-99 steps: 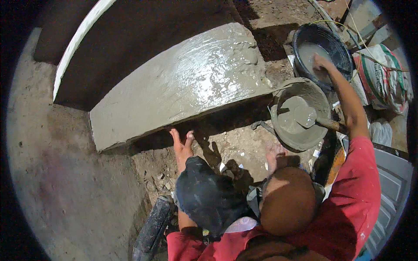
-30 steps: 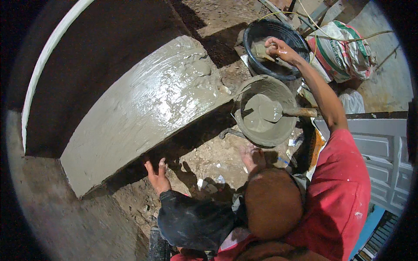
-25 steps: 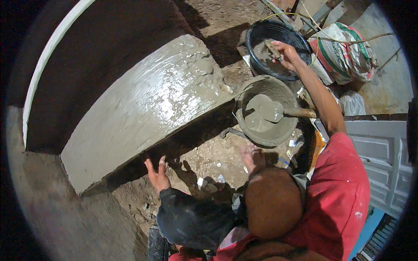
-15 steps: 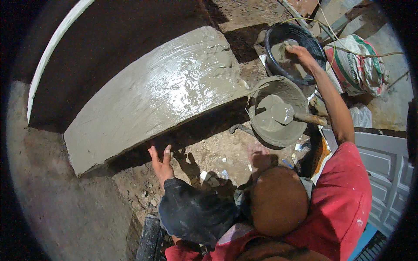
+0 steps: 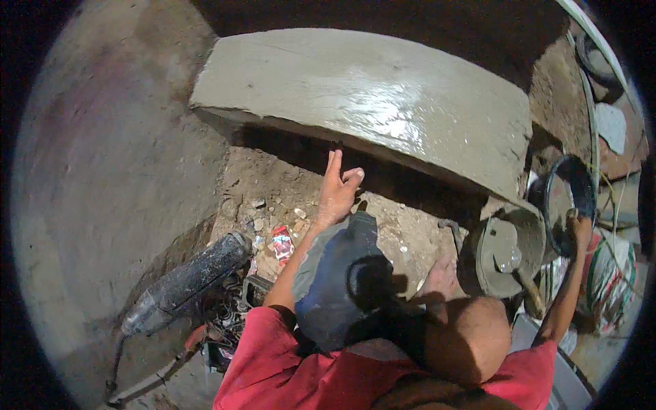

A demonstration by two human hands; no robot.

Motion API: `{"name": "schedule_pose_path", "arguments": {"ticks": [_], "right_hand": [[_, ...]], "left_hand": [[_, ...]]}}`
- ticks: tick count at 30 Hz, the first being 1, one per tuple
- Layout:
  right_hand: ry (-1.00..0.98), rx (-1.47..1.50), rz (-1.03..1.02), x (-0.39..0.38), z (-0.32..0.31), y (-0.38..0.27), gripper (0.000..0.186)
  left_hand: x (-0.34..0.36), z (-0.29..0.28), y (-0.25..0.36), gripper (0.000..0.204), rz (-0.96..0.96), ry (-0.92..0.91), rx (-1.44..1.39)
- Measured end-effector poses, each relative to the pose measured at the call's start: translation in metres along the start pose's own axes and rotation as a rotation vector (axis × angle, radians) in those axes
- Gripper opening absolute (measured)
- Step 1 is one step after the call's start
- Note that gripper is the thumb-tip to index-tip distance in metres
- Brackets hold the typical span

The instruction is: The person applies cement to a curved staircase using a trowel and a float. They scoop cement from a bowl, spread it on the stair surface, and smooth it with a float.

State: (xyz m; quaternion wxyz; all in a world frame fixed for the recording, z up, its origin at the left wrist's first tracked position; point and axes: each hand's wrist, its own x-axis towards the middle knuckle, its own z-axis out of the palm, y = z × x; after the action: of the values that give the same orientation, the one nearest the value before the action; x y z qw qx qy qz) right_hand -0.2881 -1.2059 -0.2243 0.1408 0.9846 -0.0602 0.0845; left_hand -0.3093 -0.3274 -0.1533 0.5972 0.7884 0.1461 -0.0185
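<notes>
A step-like block (image 5: 307, 75) coated in wet grey cement, shiny in the middle, lies across the top. Its front edge is just beyond my left hand (image 5: 339, 191), whose fingers stretch upward, apart, with nothing held. At the right, my right hand (image 5: 581, 229) reaches into a black bucket (image 5: 552, 205), its fingers curled down inside near the rim. What those fingers hold, if anything, I cannot make out. Next to it stands a cement-crusted bucket (image 5: 529, 236) of wet mortar (image 5: 495, 239). A trowel with a wooden handle (image 5: 529, 290) rests in the mortar.
A dusty dark cylinder (image 5: 188, 283) lies at the left, beside a tangle of dark parts. Rubble and a red wrapper (image 5: 281, 244) litter the ground near my covered knee (image 5: 342, 280). Behind my right arm sits a printed sack (image 5: 611, 277). A rough wall (image 5: 116, 150) fills the left.
The view has swung to the left, showing more wall and the dark cylinder. My left hand stays near the block's front edge, fingers stretched. My right hand remains at the black bucket.
</notes>
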Motion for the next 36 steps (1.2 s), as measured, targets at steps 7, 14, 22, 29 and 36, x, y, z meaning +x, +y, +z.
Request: {"name": "schedule_pose_path", "arguments": {"ticks": [7, 14, 22, 29, 36], "right_hand": [[-0.348, 0.677, 0.506, 0.065, -0.173, -0.098, 0.052], [-0.015, 1.06, -0.537, 0.136, -0.391, -0.468, 0.038], [0.657, 0.531, -1.243, 0.282, -0.481, -0.92, 0.032], [0.316, 0.561, -1.336, 0.335, -0.494, -1.057, 0.017], [0.156, 0.388, -1.346, 0.353, -0.435, -0.978, 0.018]], "left_hand": [[0.022, -0.033, -0.006, 0.085, -0.048, 0.111, -0.179], [0.082, -0.118, -0.017, 0.084, 0.125, 0.388, -0.186], [0.109, -0.167, -0.036, 0.069, 0.1, 0.287, -0.296], [0.095, -0.221, 0.001, 0.054, 0.239, 0.449, 0.015], [0.184, -0.304, 0.059, 0.04, 0.678, 0.395, 0.75]]}}
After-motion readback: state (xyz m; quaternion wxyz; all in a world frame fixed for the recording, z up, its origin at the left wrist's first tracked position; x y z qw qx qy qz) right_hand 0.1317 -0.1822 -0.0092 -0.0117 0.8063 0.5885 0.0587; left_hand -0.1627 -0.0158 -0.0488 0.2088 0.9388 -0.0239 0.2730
